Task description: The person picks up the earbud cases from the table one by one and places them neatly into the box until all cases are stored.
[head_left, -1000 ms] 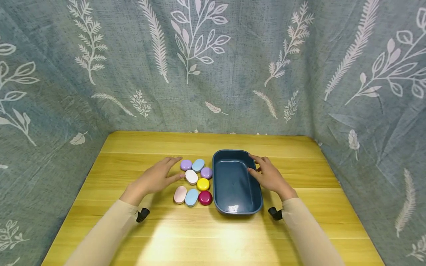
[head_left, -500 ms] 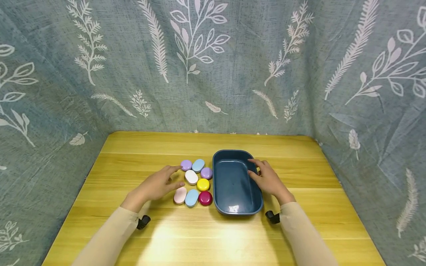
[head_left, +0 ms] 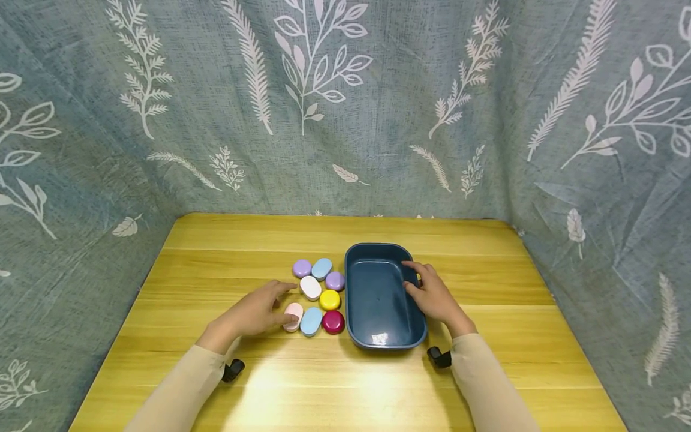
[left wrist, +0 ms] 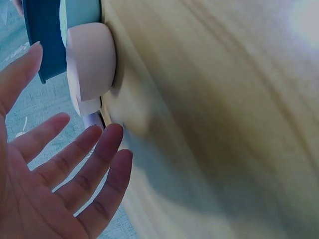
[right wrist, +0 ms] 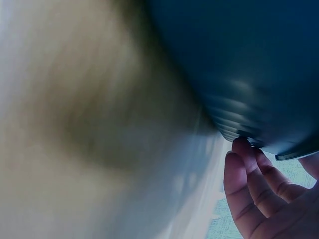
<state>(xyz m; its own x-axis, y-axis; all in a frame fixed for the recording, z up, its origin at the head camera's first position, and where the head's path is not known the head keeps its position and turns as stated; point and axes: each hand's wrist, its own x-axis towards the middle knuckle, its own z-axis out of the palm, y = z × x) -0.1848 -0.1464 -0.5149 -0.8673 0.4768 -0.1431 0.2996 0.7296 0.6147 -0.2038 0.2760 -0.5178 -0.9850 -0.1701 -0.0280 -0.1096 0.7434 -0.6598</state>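
Note:
My left hand point(head_left: 251, 312) hovers at the left of a group of small, rounded, smooth pieces, its fingers spread and its palm free. In the head view its thumb overlaps a pink oval piece point(head_left: 293, 310); the index fingertip is beside a white oval piece point(head_left: 310, 288). The left wrist view shows the pink piece point(left wrist: 92, 59) standing apart from the fingers. My right hand point(head_left: 436, 299) grips the right rim of a dark blue rectangular tub point(head_left: 378, 300), thumb and index finger over the inside. Its other fingers touch the ribbed outer wall in the right wrist view.
Near the tub's left side lie two purple pieces point(head_left: 335, 281), two light blue pieces point(head_left: 311, 321), a yellow round piece point(head_left: 330, 299) and a dark red round piece point(head_left: 333, 322). A wooden table point(head_left: 227, 234) bears everything. Patterned curtains point(head_left: 345, 120) surround it.
My left hand has moved toward the near edge, from beside the upper purple piece to over the pink piece. My right hand has slid slightly nearer along the rim. The pieces stay in place.

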